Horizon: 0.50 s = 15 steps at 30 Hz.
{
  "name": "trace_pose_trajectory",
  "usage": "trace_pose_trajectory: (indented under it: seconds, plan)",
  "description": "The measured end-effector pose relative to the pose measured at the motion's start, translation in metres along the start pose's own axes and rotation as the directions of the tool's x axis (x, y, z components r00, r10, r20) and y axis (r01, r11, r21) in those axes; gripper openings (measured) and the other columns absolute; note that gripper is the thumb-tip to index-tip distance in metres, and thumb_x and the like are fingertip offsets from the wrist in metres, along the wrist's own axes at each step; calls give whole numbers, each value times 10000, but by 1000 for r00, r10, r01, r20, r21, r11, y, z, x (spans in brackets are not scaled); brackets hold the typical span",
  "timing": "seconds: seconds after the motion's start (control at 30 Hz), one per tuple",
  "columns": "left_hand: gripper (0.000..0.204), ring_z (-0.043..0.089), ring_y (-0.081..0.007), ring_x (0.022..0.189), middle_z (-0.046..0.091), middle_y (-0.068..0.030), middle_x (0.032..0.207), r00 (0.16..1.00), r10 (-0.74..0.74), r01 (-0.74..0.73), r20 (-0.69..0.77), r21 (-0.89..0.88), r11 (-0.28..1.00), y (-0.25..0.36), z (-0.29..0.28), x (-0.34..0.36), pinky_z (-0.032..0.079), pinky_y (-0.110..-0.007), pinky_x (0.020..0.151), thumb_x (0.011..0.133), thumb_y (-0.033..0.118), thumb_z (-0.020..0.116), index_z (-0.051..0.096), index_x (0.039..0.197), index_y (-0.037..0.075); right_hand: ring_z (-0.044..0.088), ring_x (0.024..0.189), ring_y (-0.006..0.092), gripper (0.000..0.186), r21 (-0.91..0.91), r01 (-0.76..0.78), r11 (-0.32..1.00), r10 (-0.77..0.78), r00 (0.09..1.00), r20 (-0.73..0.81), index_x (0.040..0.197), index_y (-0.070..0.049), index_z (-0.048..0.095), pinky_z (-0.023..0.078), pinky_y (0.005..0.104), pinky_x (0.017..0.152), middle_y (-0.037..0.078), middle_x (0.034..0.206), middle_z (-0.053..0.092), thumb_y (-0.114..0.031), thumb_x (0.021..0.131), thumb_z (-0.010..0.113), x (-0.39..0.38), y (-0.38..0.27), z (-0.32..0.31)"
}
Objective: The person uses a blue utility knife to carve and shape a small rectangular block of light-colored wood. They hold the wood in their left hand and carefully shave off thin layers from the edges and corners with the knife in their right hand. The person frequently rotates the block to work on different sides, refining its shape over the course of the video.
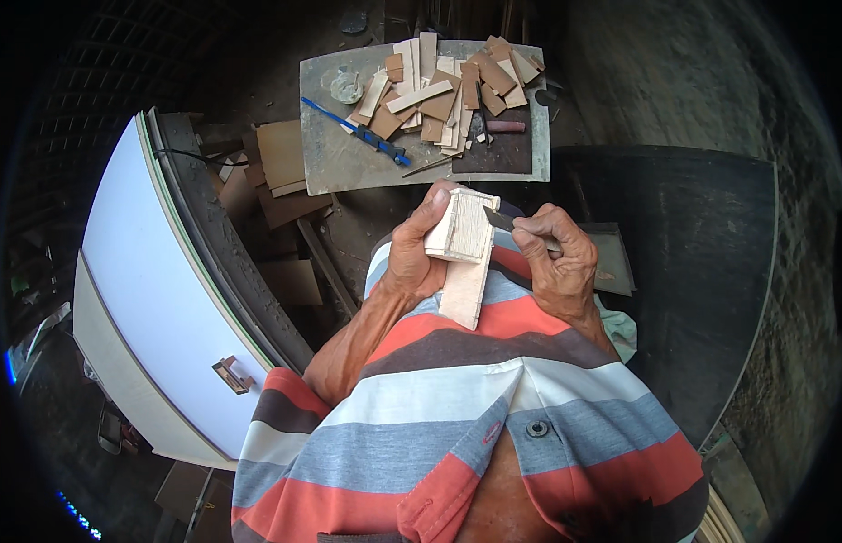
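Note:
My left hand (418, 242) is closed round a small pale wooden piece (462, 226), a boxy block with lined grain on its top. From its lower end a flat wooden strip (463, 294) sticks out toward my chest. In my right hand (561, 258) is a knife-like tool with a flat dark blade (499, 218), its handle mostly hidden by my fingers. The blade's tip meets the right edge of the wooden piece, or lies very close to it. Both hands are in front of my striped shirt.
Ahead stands a worktable (326, 167) with a heap of wood offcuts (439, 95), a blue bar-like tool (358, 132) and a red-handled tool (506, 127). A large white panel (167, 271) leans at the left. To the right is a dark board (702, 271). Loose boards (281, 154) lie beside the table.

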State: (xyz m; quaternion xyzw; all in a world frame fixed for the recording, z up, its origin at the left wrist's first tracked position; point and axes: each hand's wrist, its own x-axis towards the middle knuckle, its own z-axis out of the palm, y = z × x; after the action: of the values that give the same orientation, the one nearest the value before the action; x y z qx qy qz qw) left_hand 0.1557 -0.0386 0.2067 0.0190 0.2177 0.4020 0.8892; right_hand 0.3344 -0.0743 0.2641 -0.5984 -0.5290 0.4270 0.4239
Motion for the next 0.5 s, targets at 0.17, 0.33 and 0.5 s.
trace_pose_trajectory:
  seconds: [0.17, 0.33, 0.5]
  plan:
    - [364, 655, -199, 823, 634, -104, 958, 996, 11, -13, -86, -33, 999, 0, 4, 0, 575, -359, 698, 962, 368, 483, 536, 1102, 36, 512, 732, 80, 105, 267, -146, 953, 134, 989, 62, 871, 7, 585, 444, 236, 671, 37, 768, 557, -75, 900, 643, 1, 5, -5]
    - [390, 665, -224, 765, 638, -111, 940, 994, -1, -3, -109, -38, 999, 2, 1, -1, 581, -392, 605, 970, 387, 459, 537, 1125, 38, 511, 721, 80, 94, 142, -81, 987, 72, 995, 70, 883, -1, 587, 443, 230, 665, 35, 768, 554, -76, 905, 638, 3, 8, -5]
    - [412, 671, -240, 760, 646, -118, 932, 998, -23, 15, -67, -120, 993, -3, 0, 1, 586, -402, 578, 967, 402, 451, 537, 1134, 35, 495, 660, 68, 101, 42, 82, 996, -83, 996, 30, 914, -6, 583, 427, 209, 599, 31, 757, 543, -103, 934, 606, 5, 7, -2]
